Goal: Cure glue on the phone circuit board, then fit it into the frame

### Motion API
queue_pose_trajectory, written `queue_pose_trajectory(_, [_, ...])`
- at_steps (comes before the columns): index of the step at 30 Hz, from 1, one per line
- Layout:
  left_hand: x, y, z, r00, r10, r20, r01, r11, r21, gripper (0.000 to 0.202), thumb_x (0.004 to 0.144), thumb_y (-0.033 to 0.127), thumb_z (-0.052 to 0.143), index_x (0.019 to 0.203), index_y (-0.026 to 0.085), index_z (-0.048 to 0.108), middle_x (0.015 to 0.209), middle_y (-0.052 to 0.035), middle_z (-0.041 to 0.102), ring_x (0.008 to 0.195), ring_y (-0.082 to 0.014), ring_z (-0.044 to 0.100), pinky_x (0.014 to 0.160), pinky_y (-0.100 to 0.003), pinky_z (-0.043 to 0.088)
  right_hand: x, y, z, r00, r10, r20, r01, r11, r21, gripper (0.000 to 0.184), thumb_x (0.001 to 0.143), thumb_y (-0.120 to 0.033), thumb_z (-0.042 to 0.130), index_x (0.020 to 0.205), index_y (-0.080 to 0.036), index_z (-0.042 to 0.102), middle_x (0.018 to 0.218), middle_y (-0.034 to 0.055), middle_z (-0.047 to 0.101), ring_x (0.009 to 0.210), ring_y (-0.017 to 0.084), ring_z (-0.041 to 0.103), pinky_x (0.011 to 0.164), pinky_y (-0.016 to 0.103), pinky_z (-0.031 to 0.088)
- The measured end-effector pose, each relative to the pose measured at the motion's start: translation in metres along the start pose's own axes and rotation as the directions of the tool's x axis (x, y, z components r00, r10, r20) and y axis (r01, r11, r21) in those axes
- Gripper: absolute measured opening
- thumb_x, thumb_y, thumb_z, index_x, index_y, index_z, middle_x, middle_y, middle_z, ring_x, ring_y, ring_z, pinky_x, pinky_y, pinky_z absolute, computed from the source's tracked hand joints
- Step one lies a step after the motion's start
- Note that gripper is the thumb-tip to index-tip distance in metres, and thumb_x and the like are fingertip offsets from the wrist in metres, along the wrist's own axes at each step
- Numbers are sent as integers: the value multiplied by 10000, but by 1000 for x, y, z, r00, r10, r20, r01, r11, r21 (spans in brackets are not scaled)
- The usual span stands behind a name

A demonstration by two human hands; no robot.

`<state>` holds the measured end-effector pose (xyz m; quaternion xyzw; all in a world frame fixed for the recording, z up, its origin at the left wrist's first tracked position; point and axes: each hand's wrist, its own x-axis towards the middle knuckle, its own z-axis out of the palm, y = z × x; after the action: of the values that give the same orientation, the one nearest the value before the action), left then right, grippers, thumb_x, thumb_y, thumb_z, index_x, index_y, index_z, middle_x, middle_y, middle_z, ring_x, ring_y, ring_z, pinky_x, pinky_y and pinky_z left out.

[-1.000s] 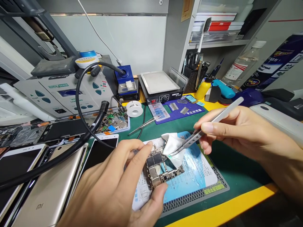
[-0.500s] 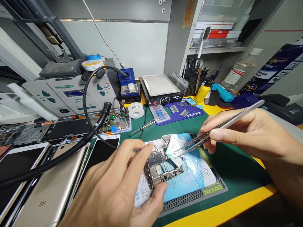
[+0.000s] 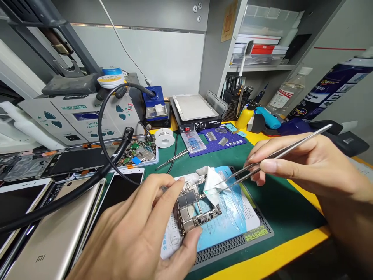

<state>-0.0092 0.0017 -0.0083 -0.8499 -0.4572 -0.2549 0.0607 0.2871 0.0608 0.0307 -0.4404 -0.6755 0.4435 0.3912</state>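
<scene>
A phone circuit board (image 3: 188,199) lies on a blue and white card (image 3: 230,225). My left hand (image 3: 145,221) grips the board's left side, its thumb at the near edge and its fingers at the far edge. Tweezers (image 3: 279,153) are held between the thumb and fingers of my right hand (image 3: 303,163). Their tips reach a folded white wipe (image 3: 212,182) that covers the board's right part. Whether the tips pinch the wipe or only touch it, I cannot tell.
Phones (image 3: 55,233) lie at the left, with a black hose (image 3: 87,186) across them. A tray of small boards (image 3: 140,153), a solder spool (image 3: 164,138), spare tweezers (image 3: 175,157) and a hot plate (image 3: 198,112) stand behind. Bottles and a spray can (image 3: 329,85) are at right.
The whole view has shifted slightly. The tweezers' tips look a little wider apart at the wipe, while my left hand keeps its hold on the board.
</scene>
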Motion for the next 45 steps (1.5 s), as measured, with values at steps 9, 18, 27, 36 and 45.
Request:
queue_pose_trajectory(9, [-2, -1, 3, 1000, 10, -22, -10, 999, 34, 427, 875, 351, 599, 1275, 212, 546, 1199, -56, 594, 905, -187, 686, 645, -324, 541, -5, -10, 11, 990, -41, -134, 48, 998, 50, 50, 733, -298, 825, 767, -268, 805, 768, 74, 736, 608, 228, 660, 516, 353, 564])
queue_pose_trajectory(18, [-1, -3, 3, 999, 22, -25, -21, 999, 39, 452, 870, 343, 613, 1291, 198, 537, 1221, -75, 589, 924, -199, 682, 671, -326, 556, -4, -10, 5, 993, -112, -44, 110, 993, -49, 81, 772, -243, 797, 830, -298, 809, 872, 61, 755, 660, 223, 694, 581, 347, 595])
queue_pose_trajectory(27, [0, -3, -1, 996, 87, -13, -86, 996, 24, 532, 850, 293, 638, 1369, 276, 523, 1152, -72, 586, 732, -165, 646, 512, -296, 535, 2, 1, 5, 989, 86, 118, -94, 993, 70, 105, 790, -300, 790, 885, -256, 800, 790, 57, 767, 674, 210, 728, 636, 291, 601])
queue_pose_trajectory(36, [3, -3, -4, 990, 125, 73, -126, 992, 21, 482, 878, 289, 613, 1356, 309, 552, 1137, -111, 545, 870, -242, 651, 549, -324, 556, 2, 6, 6, 985, 101, 138, -120, 983, 136, 142, 800, -293, 783, 940, -272, 794, 827, 40, 778, 680, 203, 730, 659, 310, 623])
queue_pose_trajectory(45, [6, -4, 2, 990, 143, 13, -143, 989, 34, 546, 841, 323, 654, 1371, 245, 546, 1109, -120, 568, 859, -252, 665, 515, -316, 536, 1, -3, 9, 988, 114, 106, -119, 992, 42, 61, 794, -268, 798, 841, -229, 801, 685, 20, 750, 589, 171, 719, 568, 224, 588])
